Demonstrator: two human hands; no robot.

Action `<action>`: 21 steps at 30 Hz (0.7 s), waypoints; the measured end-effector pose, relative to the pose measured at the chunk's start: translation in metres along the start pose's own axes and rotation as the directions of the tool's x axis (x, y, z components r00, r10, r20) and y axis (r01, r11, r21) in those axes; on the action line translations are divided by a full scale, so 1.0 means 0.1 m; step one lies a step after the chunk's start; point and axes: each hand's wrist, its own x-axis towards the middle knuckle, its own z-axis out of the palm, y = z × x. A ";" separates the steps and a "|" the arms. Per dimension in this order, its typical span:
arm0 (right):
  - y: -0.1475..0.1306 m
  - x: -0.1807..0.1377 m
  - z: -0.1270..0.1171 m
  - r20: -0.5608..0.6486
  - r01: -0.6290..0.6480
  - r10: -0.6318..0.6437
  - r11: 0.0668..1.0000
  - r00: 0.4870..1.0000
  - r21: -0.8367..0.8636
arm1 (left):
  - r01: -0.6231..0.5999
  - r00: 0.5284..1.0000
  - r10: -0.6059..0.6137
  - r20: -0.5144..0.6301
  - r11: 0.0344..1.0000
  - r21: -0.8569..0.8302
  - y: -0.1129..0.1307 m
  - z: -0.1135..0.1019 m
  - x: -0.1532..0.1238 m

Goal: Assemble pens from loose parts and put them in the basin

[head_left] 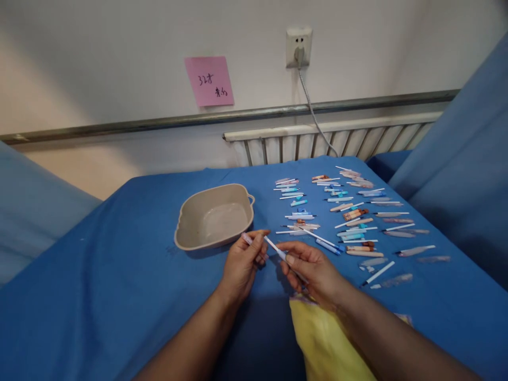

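Observation:
My left hand [246, 259] is closed on a pinkish, patterned pen part [247, 239] between thumb and fingers; its lower end is hidden, so I cannot tell if it is a cap or a barrel. Pinched in my right hand [304, 264] is a pale lavender pen barrel [282, 255], with a white refill [271, 244] sticking out towards my left hand. The two hands are close together but apart, above the front of the blue-covered table. Just beyond my right hand lie a blue pen barrel [327, 246] and a loose white refill [317, 236].
A beige plastic basin [215, 244] stands to the left of centre. Rows of pen parts, such as brown caps [355, 214], cover the right side of the blue cloth [130, 275]. Yellow fabric [325, 338] hangs below my right wrist. Blue curtains [472, 137] flank the table.

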 end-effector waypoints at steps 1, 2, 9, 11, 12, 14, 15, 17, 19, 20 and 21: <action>-0.01 0.00 0.00 -0.005 -0.004 0.004 1.000 1.000 0.008 | -0.001 1.000 0.001 0.007 1.000 -0.029 0.03 0.00 0.00; -0.01 0.00 0.01 -0.011 -0.008 0.008 1.000 1.000 0.013 | 0.000 1.000 0.001 0.015 0.998 -0.055 0.06 -0.01 -0.01; -0.02 0.01 -0.01 -0.019 0.002 -0.001 1.000 1.000 0.015 | -0.034 0.995 0.056 0.080 0.967 -0.252 0.20 -0.07 0.01; -0.02 0.01 -0.02 -0.003 0.010 -0.010 1.000 1.000 0.011 | -0.046 0.995 0.067 0.069 0.962 -0.270 0.23 -0.11 0.03; -0.01 0.01 -0.02 0.006 0.012 -0.012 1.000 1.000 0.008 | -0.049 0.996 0.065 0.053 0.961 -0.270 0.24 -0.12 0.04; -0.01 0.01 -0.03 0.020 0.005 -0.005 1.000 1.000 0.003 | -0.048 0.998 0.056 0.020 0.962 -0.270 0.25 -0.14 0.06; -0.01 0.00 -0.02 0.025 0.000 0.000 1.000 1.000 0.002 | -0.045 0.999 0.050 0.012 0.961 -0.271 0.25 -0.15 0.06; 0.00 0.00 -0.02 0.031 -0.009 0.009 1.000 0.999 0.002 | -0.033 0.999 0.038 0.014 0.962 -0.273 0.24 -0.15 0.06; 0.00 -0.01 -0.02 0.033 -0.010 0.010 1.000 0.999 -0.001 | -0.021 0.999 0.029 0.023 0.963 -0.268 0.23 -0.14 0.06; 0.00 -0.01 -0.02 0.035 -0.006 0.006 1.000 0.999 -0.002 | -0.019 0.999 0.026 0.024 0.964 -0.265 0.23 -0.14 0.05; 0.00 -0.01 -0.02 0.038 -0.002 0.002 1.000 0.999 -0.003 | -0.017 0.999 0.024 0.025 0.965 -0.262 0.22 -0.13 0.05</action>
